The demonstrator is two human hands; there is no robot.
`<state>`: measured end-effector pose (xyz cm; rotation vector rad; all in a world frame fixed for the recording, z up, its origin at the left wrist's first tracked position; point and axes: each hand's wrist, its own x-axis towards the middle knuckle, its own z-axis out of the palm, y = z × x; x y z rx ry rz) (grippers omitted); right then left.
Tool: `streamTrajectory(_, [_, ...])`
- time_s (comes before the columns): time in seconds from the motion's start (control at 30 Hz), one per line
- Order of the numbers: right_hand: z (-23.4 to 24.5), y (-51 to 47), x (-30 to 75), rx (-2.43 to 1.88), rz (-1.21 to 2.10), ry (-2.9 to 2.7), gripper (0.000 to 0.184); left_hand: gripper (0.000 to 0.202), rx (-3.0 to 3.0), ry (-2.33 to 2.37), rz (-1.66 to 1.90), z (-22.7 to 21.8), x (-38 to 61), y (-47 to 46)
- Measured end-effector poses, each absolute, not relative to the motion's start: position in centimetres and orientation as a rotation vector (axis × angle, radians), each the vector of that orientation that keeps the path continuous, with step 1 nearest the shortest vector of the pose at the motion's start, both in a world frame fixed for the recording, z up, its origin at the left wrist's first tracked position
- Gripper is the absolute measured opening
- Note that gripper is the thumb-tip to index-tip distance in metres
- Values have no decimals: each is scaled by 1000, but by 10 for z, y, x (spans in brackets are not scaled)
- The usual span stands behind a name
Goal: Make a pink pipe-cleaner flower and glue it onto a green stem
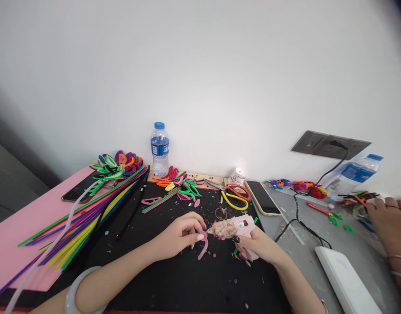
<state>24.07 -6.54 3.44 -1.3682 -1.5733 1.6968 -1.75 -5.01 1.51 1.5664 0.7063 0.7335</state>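
Observation:
My left hand (180, 235) pinches a pink pipe cleaner (203, 248), curled at the top with a short tail hanging down. My right hand (261, 244) is wrapped round a pale pink glue gun (248, 223) whose front part is covered in colourful bits. Its nozzle points left and comes close to the pink pipe cleaner; I cannot tell whether they touch. A small ring (221, 213) lies on the black mat (187, 288) behind the glue gun. Scissors (234, 198) with red and yellow handles lie farther back, near cut and bent pipe cleaners (189, 190).
Long pipe cleaners (89, 222) lie across a pink sheet (30, 222) at left. Along the wall stand a water bottle (160, 150) and a tape roll (237, 176). A phone (263, 198), black cable (296, 209) and white power bank (346, 281) are right, beside another person's hand (388, 222).

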Motion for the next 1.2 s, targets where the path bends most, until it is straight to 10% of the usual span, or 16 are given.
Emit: streamTrajectory(1.2, [30, -65, 244, -1358, 1767, -1479, 49, 25, 1560, 719, 727, 16, -17, -51])
